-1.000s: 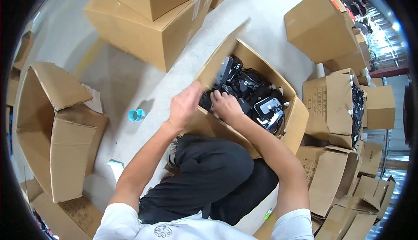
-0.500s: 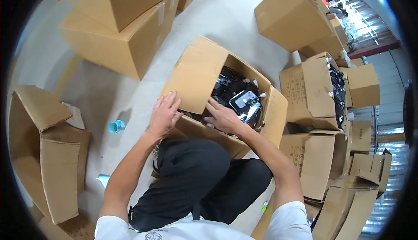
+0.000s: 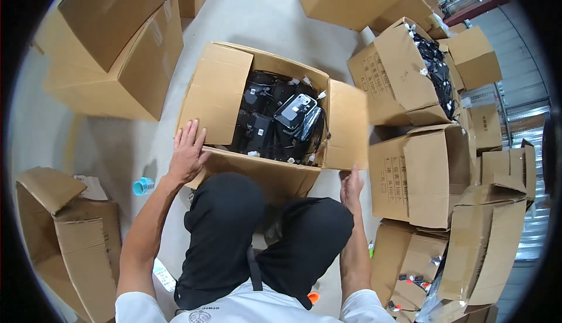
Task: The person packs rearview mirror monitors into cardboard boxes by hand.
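In front of my knees is an open cardboard box [image 3: 266, 168]. It holds several black plastic units [image 3: 257, 132] with wires and small white connectors. On top lies a glossy black unit [image 3: 297, 112] with a pale screen-like face, partly in clear wrap. My left hand [image 3: 188, 154] rests with fingers spread on the near corner of the left flap [image 3: 216, 97]. My right hand [image 3: 350, 189] is at the near edge of the right flap [image 3: 346, 125], its fingers closed there; the flap partly hides the fingertips.
Cartons with similar black wired parts [image 3: 436, 71] are stacked at the right. Large closed boxes [image 3: 137, 71] stand at the far left. An opened carton [image 3: 82, 241] is at the near left. A blue tape roll [image 3: 142, 186] lies on the floor beside my left arm.
My right hand has left the black units inside the box and moved right and nearer, to the right flap. My left hand stays on the left flap. The view has shifted.
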